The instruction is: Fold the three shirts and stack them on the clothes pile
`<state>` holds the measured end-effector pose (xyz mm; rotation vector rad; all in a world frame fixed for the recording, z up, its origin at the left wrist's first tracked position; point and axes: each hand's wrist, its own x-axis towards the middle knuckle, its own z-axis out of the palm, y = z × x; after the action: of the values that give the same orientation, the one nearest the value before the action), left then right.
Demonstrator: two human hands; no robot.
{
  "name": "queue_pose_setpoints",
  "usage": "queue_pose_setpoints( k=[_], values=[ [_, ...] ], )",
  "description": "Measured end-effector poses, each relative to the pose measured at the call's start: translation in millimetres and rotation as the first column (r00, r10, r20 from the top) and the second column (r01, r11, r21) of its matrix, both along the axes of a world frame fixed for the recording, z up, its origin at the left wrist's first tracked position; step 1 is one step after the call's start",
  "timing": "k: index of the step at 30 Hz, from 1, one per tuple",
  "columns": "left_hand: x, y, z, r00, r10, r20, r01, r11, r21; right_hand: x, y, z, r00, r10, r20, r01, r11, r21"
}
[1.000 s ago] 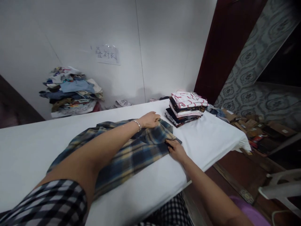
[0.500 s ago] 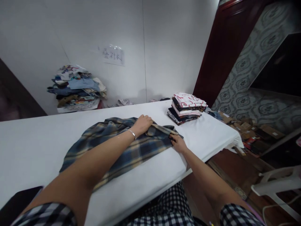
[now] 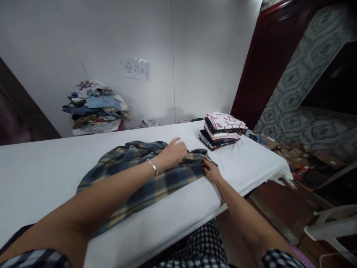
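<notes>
A blue, tan and dark plaid shirt (image 3: 170, 182) lies bunched and partly folded on the white-covered table. My left hand (image 3: 173, 153), with a bracelet at the wrist, is just over the shirt's upper part, fingers bent and somewhat apart; its underside is hidden. I see no cloth gripped in it. At the shirt's right end, my right hand (image 3: 211, 170) is closed on the edge of the fabric, thumb and fingers pinching it.
A stack of folded clothes (image 3: 221, 130) stands on the white table (image 3: 251, 160), beyond my right hand. A tall clothes pile (image 3: 97, 106) sits behind the table against the wall. A dark object (image 3: 18, 236) lies at lower left. Cardboard boxes (image 3: 295, 154) and a white plastic chair (image 3: 331, 227) are at right.
My left hand has come off the folded strip of cloth and shifted slightly right and nearer. That strip now sags into looser folds. My right hand stays on the shirt's edge.
</notes>
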<state>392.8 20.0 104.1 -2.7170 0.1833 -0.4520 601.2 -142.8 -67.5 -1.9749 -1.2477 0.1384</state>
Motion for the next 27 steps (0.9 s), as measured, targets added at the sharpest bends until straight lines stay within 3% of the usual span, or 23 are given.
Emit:
queue_pose_setpoints(
  k=[2, 4, 6, 8, 13, 17, 19, 23, 25, 27],
  values=[
    [-17, -19, -18.5, 0.977, -0.179, -0.116, 0.176, 0.984, -0.033, 0, 0, 1.4, 1.0, 0.018, 0.025, -0.018, 1.0, -0.001],
    [-31, -35, -40.1, 0.946, -0.256, -0.2, 0.242, 0.966, -0.092, 0, -1, 3.0, 0.998, 0.041, 0.051, -0.041, 0.999, -0.007],
    [-40, -42, -57.7, 0.949, -0.214, -0.232, 0.186, 0.973, -0.137, 0, -1, 4.1, 0.997, 0.05, 0.06, -0.05, 0.999, -0.012],
    [-44, -40, -66.9, 0.967, -0.084, -0.239, 0.048, 0.987, -0.153, 1, -1, 4.6, 0.997, 0.047, 0.057, -0.046, 0.999, -0.013],
    [-49, -20, -56.4, 0.933, 0.243, -0.267, -0.273, 0.959, -0.08, 1, -1, 4.5, 0.997, 0.043, 0.057, -0.042, 0.999, -0.011],
    [-66, -2, -32.6, 0.898, 0.39, -0.201, -0.399, 0.917, -0.004, 1, -2, 3.3, 0.998, 0.019, 0.053, -0.019, 1.0, -0.002],
    [-79, 2, -20.4, 0.931, 0.341, -0.133, -0.346, 0.938, -0.016, 1, -2, 2.7, 0.998, 0.021, 0.052, -0.021, 1.0, 0.002],
    [-105, -11, -4.9, 0.99, 0.006, -0.139, -0.02, 0.994, -0.105, 2, -3, 2.4, 0.998, 0.029, 0.05, -0.029, 1.0, 0.01],
    [-118, -24, -5.3, 0.981, -0.116, -0.156, 0.091, 0.983, -0.161, 2, -3, 2.5, 0.999, 0.032, 0.044, -0.032, 0.999, 0.016],
    [-132, -35, -12.1, 0.971, -0.142, -0.195, 0.101, 0.974, -0.204, 3, -3, 2.2, 0.999, 0.036, 0.028, -0.037, 0.999, 0.035]
  ],
)
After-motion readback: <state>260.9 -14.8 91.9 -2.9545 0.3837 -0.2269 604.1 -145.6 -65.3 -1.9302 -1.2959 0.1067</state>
